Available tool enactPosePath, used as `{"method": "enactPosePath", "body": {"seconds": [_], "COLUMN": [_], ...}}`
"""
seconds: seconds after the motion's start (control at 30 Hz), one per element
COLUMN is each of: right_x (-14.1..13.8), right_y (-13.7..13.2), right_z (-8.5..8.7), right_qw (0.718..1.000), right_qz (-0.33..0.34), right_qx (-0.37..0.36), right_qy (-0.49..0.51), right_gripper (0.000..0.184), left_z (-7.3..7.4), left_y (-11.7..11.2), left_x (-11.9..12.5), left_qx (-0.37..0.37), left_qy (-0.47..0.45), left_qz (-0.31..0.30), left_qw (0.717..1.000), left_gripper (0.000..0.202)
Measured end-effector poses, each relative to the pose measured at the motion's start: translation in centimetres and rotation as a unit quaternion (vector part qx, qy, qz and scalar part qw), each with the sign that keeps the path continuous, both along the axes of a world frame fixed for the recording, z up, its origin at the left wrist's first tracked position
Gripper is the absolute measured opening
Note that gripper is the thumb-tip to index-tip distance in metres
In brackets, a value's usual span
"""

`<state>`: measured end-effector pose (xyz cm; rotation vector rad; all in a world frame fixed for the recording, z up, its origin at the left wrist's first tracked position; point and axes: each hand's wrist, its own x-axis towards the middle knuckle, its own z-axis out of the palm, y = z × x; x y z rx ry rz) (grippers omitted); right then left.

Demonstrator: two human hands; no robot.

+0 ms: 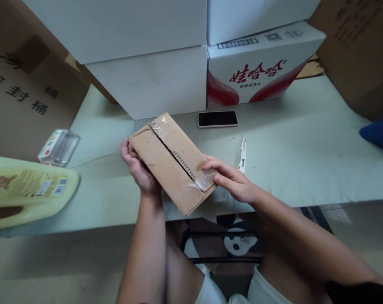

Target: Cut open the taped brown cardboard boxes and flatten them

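A small brown cardboard box (159, 156) is held tilted above the front of the table, between both my hands. Its top flaps meet at a dark narrow seam, with clear tape at the two ends of it. My left hand (142, 171) grips the box's left side, its fingers partly hidden behind the cardboard. At the lower right corner, my right hand (231, 179) holds the box with thumb and fingers. Just beyond the right hand, a white utility knife (242, 156) lies on the table.
On the pale green table (305, 156), a phone (218, 119) lies before white boxes (166, 84) and a red-and-white water carton (251, 76). A yellow-green jug (52, 190) lies at left near a clear plastic container (60, 147). Large cartons (29, 84) flank the table. Something blue (379, 133) sits far right.
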<state>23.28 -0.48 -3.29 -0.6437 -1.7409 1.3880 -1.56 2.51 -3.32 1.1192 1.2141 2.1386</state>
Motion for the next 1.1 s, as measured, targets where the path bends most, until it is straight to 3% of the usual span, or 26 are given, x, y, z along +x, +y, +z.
{"method": "enactPosePath", "body": {"seconds": [0.17, 0.3, 0.57, 0.63, 0.73, 0.83, 0.97, 1.1], "right_x": [0.0, 0.9, 1.3, 1.3, 1.4, 1.6, 1.6, 1.6], "right_y": [0.1, 0.3, 1.2, 1.5, 1.8, 1.8, 1.7, 2.0], "right_z": [0.5, 0.8, 1.0, 0.7, 0.0, -0.9, -1.6, -1.7], "right_qw": [1.000, 0.996, 0.955, 0.931, 0.856, 0.801, 0.805, 0.853], "right_qz": [0.008, -0.062, -0.107, -0.148, -0.240, -0.236, -0.168, -0.105], "right_qx": [0.003, -0.017, -0.031, 0.002, 0.040, 0.021, 0.047, 0.108], "right_qy": [-0.022, -0.070, -0.275, -0.334, -0.457, -0.550, -0.567, -0.500], "right_gripper": [0.036, 0.038, 0.027, 0.028, 0.031, 0.042, 0.048, 0.046], "left_z": [0.1, 0.1, 0.6, 0.6, 0.4, 0.1, -0.3, -0.4], "left_y": [-0.4, -0.3, -0.3, -0.3, -0.2, -0.1, 0.0, 0.0], "left_x": [-0.8, -0.7, -0.1, -0.2, -0.4, -0.5, -0.5, -0.5], "left_qx": [-0.061, -0.112, -0.114, -0.115, -0.125, -0.138, -0.122, -0.122], "left_qy": [0.025, 0.001, -0.031, -0.036, -0.053, -0.071, -0.073, -0.074], "left_qz": [0.011, 0.004, 0.013, 0.012, -0.003, -0.027, -0.032, -0.038], "left_qw": [0.998, 0.994, 0.993, 0.993, 0.991, 0.988, 0.989, 0.989], "left_gripper": [0.063, 0.048, 0.049, 0.048, 0.042, 0.035, 0.033, 0.036]}}
